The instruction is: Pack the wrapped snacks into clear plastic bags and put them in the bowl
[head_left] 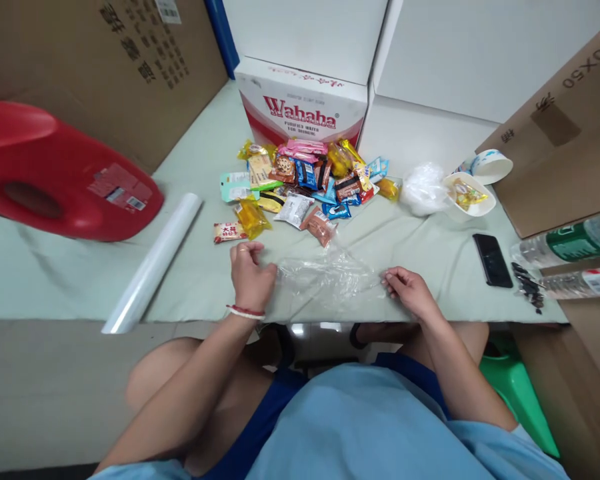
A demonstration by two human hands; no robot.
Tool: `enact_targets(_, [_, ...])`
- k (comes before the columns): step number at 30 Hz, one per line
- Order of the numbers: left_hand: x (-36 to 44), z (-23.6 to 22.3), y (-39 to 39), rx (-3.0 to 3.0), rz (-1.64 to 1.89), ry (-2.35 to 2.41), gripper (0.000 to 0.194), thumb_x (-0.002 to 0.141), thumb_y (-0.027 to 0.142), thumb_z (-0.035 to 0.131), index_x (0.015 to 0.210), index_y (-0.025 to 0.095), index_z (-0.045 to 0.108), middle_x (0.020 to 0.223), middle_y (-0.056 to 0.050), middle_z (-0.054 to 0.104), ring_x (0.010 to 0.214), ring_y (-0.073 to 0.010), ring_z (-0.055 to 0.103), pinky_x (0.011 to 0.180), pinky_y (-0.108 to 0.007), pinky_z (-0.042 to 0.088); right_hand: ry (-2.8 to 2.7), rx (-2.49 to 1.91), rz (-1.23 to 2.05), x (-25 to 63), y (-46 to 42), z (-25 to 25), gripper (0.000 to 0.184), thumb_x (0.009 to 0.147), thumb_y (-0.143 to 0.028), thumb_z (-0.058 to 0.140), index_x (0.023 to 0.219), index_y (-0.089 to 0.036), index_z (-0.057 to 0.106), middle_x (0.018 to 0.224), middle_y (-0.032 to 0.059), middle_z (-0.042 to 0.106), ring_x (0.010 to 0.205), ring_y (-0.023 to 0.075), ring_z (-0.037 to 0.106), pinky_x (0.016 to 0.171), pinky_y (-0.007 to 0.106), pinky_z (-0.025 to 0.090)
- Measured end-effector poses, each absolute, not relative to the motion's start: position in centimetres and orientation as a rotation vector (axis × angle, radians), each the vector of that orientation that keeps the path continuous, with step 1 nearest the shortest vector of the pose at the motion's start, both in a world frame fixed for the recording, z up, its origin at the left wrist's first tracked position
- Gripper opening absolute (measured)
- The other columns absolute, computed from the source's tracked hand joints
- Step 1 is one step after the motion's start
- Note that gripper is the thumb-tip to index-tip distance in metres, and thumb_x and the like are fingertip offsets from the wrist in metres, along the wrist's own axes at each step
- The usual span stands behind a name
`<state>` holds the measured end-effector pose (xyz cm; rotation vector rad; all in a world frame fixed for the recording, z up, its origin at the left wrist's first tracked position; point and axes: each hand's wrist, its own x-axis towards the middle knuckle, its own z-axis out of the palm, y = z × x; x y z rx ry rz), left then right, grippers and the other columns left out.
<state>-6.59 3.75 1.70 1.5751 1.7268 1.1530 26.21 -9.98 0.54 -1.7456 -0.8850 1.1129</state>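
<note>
A clear plastic bag [330, 277], thin and crumpled, lies spread on the cloth-covered table between my hands. At its left edge my left hand [253, 277] is closed, with the fingers curled and the thumb against the plastic. My right hand [407, 290] pinches the bag's right end between thumb and fingertips. Just beyond the bag is a heap of wrapped snacks [305, 175] in many colours. Closest to the bag are a brown snack packet [320, 225], a silver packet [293, 210], a yellow packet [253, 219] and a red-and-white packet [229, 232].
On the left stand a red jug [70, 180] and a white roll [153, 263] overhanging the table edge. A Wahaha carton [303, 100] backs the heap. Rightward are bunched plastic [424, 190], a white bowl [473, 200], a phone [493, 260] and plastic bottles [567, 243].
</note>
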Motion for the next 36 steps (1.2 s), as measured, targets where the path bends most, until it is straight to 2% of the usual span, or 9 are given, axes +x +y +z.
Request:
enact_targets(3, [-5.7, 3.0, 2.0, 2.172, 1.141, 1.432, 0.014, 0.073, 0.013, 0.057, 0.082, 0.023, 0.061, 0.096, -0.008, 0.065, 0.094, -0.0233, 0.061, 0.091, -0.042, 0.049, -1.025, -1.802, 1.096, 26.3, -10.2, 0.4, 0.039, 0.084, -0.057, 0.069, 0.092, -0.019, 0.072, 0.068, -0.0007, 0.062, 0.060, 0.0138, 0.054, 0.057, 0.026, 0.045])
enact_targets(7, [-3.0, 3.5, 0.1, 2.545, 0.518, 0.845, 0.021, 0.087, 0.017, 0.051, 0.091, 0.024, 0.070, 0.114, -0.010, 0.073, 0.098, -0.0227, 0.068, 0.090, -0.039, 0.052, -1.141, -1.851, 1.076, 26.0, -10.6, 1.2, 0.035, 0.087, -0.056, 0.066, 0.091, -0.021, 0.072, 0.065, -0.0019, 0.061, 0.059, 0.0154, 0.053, 0.059, 0.028, 0.044])
enact_targets(12, [-0.6, 3.1, 0.7, 2.474, 0.095, 1.358, 0.048, 0.101, 0.029, 0.038, 0.146, 0.022, 0.053, 0.157, -0.016, 0.048, 0.102, -0.0283, 0.072, 0.075, -0.038, 0.058, -1.371, -1.880, 1.155, 26.8, -11.7, 2.9, 0.034, 0.091, -0.053, 0.062, 0.077, -0.022, 0.066, 0.063, -0.0024, 0.058, 0.058, 0.0147, 0.050, 0.058, 0.027, 0.039])
enact_targets(18, [-1.2, 3.4, 0.4, 2.469, -0.200, 1.459, 0.058, 0.099, 0.019, 0.035, 0.157, 0.016, 0.039, 0.159, -0.027, 0.039, 0.093, -0.0330, 0.075, 0.075, -0.046, 0.060, -1.343, -1.947, 1.076, 28.8, -11.2, 3.6, 0.034, 0.086, -0.055, 0.067, 0.093, -0.022, 0.071, 0.077, 0.0003, 0.066, 0.069, 0.0174, 0.057, 0.065, 0.030, 0.046])
enact_targets(21, [-1.6, 3.7, -0.2, 2.482, -0.234, 1.469, 0.058, 0.099, 0.017, 0.035, 0.157, 0.015, 0.039, 0.150, -0.028, 0.049, 0.088, -0.0326, 0.076, 0.073, -0.045, 0.060, -1.211, -1.886, 0.916, 28.1, -9.2, 3.3, 0.051, 0.078, -0.053, 0.075, 0.119, -0.023, 0.068, 0.095, 0.0025, 0.071, 0.082, 0.0195, 0.062, 0.077, 0.032, 0.049])
enact_targets(24, [-1.8, 4.1, 0.2, 2.525, -0.132, 1.509, 0.052, 0.099, 0.015, 0.035, 0.148, 0.018, 0.051, 0.137, -0.024, 0.061, 0.087, -0.0305, 0.075, 0.073, -0.044, 0.059, -1.197, -1.814, 0.955, 26.6, -7.1, 2.5, 0.048, 0.074, -0.049, 0.078, 0.112, -0.020, 0.070, 0.085, 0.0014, 0.071, 0.078, 0.0186, 0.062, 0.075, 0.032, 0.048])
enact_targets(28, [-1.6, 3.7, 2.3, 2.771, 0.248, 1.193, 0.042, 0.101, 0.015, 0.037, 0.130, 0.024, 0.066, 0.154, -0.015, 0.051, 0.130, -0.0341, 0.059, 0.104, -0.055, 0.048, -1.150, -1.769, 1.015, 26.5, -4.5, 1.6, 0.040, 0.073, -0.049, 0.074, 0.096, -0.017, 0.073, 0.068, -0.0017, 0.064, 0.060, 0.0133, 0.052, 0.059, 0.027, 0.042])
enact_targets(31, [-1.6, 2.6, 3.0, 2.811, 0.258, 0.995, 0.039, 0.100, 0.020, 0.047, 0.135, 0.027, 0.063, 0.159, -0.011, 0.047, 0.148, -0.0319, 0.041, 0.121, -0.060, 0.027, -1.046, -1.756, 1.033, 28.8, -2.6, 1.3, 0.044, 0.068, -0.050, 0.076, 0.096, -0.015, 0.071, 0.065, -0.0025, 0.062, 0.054, 0.0114, 0.047, 0.053, 0.026, 0.038])
enact_targets(36, [-2.4, 2.1, 1.4, 2.644, 0.035, 1.173, 0.060, 0.099, 0.041, 0.055, 0.153, 0.018, 0.045, 0.164, -0.024, 0.034, 0.150, -0.0359, 0.037, 0.117, -0.061, 0.032, -1.058, -2.117, 0.630, 33.2, -1.3, 3.0, 0.037, 0.068, -0.037, 0.076, 0.097, -0.015, 0.070, 0.076, 0.0041, 0.066, 0.062, 0.0157, 0.053, 0.063, 0.032, 0.046])
